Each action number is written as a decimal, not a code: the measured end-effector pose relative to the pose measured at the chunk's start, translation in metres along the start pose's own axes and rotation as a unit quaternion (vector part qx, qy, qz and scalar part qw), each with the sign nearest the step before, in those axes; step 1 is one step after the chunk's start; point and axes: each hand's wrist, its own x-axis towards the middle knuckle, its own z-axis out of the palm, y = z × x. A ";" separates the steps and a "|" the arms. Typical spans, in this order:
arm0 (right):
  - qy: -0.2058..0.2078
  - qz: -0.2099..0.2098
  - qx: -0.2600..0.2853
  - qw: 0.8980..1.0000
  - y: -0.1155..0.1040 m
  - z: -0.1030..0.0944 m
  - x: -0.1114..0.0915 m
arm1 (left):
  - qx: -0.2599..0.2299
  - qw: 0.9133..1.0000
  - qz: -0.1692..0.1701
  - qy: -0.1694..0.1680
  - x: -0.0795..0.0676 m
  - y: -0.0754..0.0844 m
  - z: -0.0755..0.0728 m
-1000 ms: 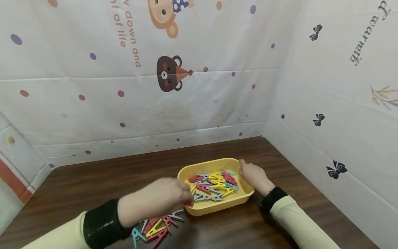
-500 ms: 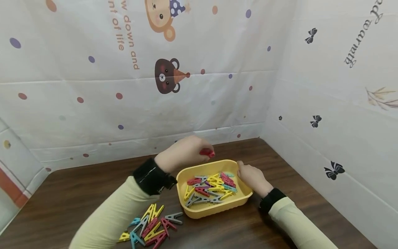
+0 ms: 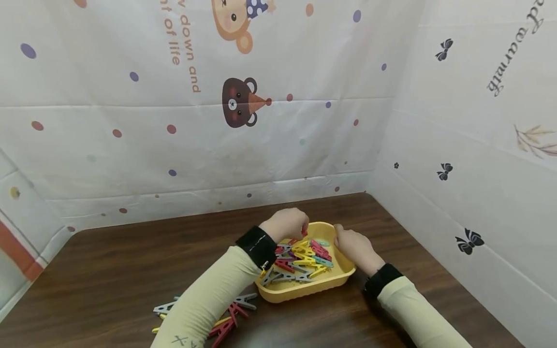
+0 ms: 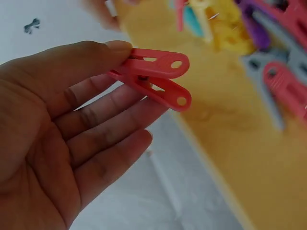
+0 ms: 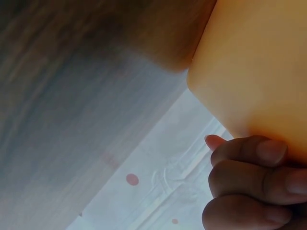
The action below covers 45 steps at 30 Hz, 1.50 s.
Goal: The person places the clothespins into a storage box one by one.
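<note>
My left hand (image 3: 287,224) is above the far left part of a yellow basket (image 3: 300,291). In the left wrist view it pinches a red clothespin (image 4: 163,72) between thumb and fingers, the other fingers loosely bent. Inside the basket lie several clothespins (image 3: 304,261) in yellow, red, grey, blue and purple. My right hand (image 3: 354,246) grips the basket's right rim, thumb over the edge. The right wrist view shows its curled fingers (image 5: 249,179) against the basket's outer wall (image 5: 254,72).
On the brown wooden table (image 3: 113,270), left of the basket, lies a pile of loose clothespins (image 3: 226,326), partly hidden by the left sleeve (image 3: 209,295). A printed white sheet (image 3: 196,154) hangs behind the table and along its right side.
My left hand has moved from the basket's near left corner, up and over to its far side, carrying the red clothespin. My right hand has kept its grip on the rim.
</note>
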 end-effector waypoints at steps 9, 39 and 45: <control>0.012 -0.009 -0.006 1.000 -0.001 -0.003 0.002 | 0.016 0.998 -0.040 -0.038 -0.002 -0.002 0.014; 0.025 -0.013 -0.002 1.000 -0.002 0.001 -0.002 | 0.027 0.993 -0.088 -0.069 -0.012 -0.003 0.020; 0.028 -0.013 -0.002 1.000 -0.001 0.002 -0.002 | -0.057 0.995 -0.060 -0.047 -0.023 -0.007 -0.002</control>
